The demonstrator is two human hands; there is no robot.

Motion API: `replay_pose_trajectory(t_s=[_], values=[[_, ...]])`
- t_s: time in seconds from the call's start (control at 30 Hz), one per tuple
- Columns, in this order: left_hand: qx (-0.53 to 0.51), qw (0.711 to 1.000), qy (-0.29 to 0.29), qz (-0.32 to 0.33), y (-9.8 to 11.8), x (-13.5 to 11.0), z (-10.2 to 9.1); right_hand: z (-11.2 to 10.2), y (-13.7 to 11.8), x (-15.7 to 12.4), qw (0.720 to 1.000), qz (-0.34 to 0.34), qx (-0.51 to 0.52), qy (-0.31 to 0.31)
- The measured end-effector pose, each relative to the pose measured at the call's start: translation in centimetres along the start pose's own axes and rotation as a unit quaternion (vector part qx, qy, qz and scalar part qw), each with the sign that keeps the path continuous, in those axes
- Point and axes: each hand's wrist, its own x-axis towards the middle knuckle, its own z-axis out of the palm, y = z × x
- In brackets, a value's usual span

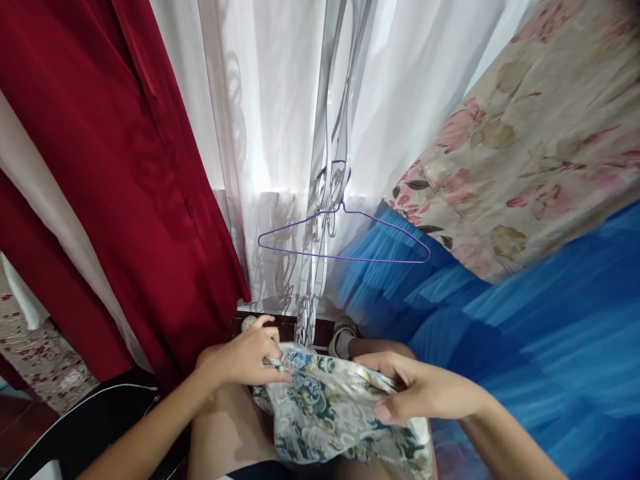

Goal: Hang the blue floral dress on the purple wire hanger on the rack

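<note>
A patterned cloth (325,407) in white, green, blue and yellow lies across my lap, spread between both hands. At its upper left edge, my left hand (250,357) pinches the fabric between thumb and fingers. My right hand (420,387) grips the right side, its thumb on top and the fingers partly hidden by folds. Whether the cloth is a garment cannot be made out. Beyond the cloth, a thin purple clothes hanger (345,257) hangs bare from a white metal scrollwork stand (325,167).
Red curtains (115,167) hang at the left and white curtains (280,100) behind the stand. To the right are floral fabric (475,153) and a blue tulle skirt (500,333). A black round-edged object (75,427) with a white cable sits at lower left.
</note>
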Motion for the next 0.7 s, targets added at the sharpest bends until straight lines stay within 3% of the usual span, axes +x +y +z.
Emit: replay_pose_trajectory(t_s=[0.07,0.17,0.37,0.47,0.53,0.7], values=[[0.059,0.998,-0.030,-0.016,-1.8,-0.2,-2.7,-1.1,-0.4,-1.4,0.997,0.005,-0.059,0.052],[0.127,0.989,-0.018,-0.079,-4.3,0.2,-6.8,-2.9,-0.7,-2.3,0.985,-0.006,-0.096,0.141],[0.203,0.961,0.156,-0.102,-5.9,3.9,-12.5,-5.9,-1.2,0.8,0.931,-0.123,-0.095,0.329],[0.193,0.954,0.208,-0.100,-5.9,6.6,-14.2,-8.0,-1.7,2.6,0.888,-0.185,-0.124,0.403],[0.136,0.964,0.220,-0.066,-5.7,8.3,-14.9,-9.5,-1.8,3.3,0.855,-0.192,-0.181,0.447],[-0.055,0.987,0.150,0.000,-4.6,11.4,-14.4,-12.6,-0.1,4.3,0.801,-0.097,-0.326,0.493]])
